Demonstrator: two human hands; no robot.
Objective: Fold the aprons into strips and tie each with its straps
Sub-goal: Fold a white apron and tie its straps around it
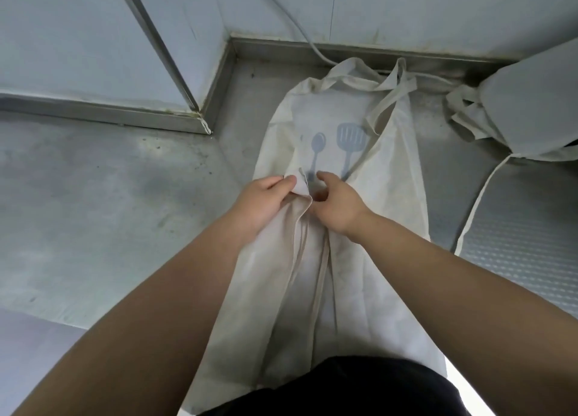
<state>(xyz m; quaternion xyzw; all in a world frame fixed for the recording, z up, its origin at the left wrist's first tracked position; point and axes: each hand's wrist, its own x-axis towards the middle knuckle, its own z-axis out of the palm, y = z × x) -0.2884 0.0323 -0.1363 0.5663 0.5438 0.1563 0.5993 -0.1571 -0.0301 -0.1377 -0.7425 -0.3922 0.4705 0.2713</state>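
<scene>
The cream apron [391, 171] with the spoon and spatula print lies lengthwise on the steel table [93, 196], sides folded inward. The left hand [266, 202] has its fingers pinching a folded edge mid-apron. The right hand [336, 206] sits just beside it, fingers curled over the cloth, can't tell if they actually grip it. A 2nd apron [466, 115] is bunched up far right.

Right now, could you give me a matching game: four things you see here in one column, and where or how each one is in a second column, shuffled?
Things:
1. left hand
2. spatula print
3. second apron
4. grey cable

Places or states:
A. bunched at the far right
B. runs down the back wall
C. pinches a fold of the spread apron
D. blue-grey, on the spread apron's chest

Pairs: 1-C, 2-D, 3-A, 4-B.
</scene>
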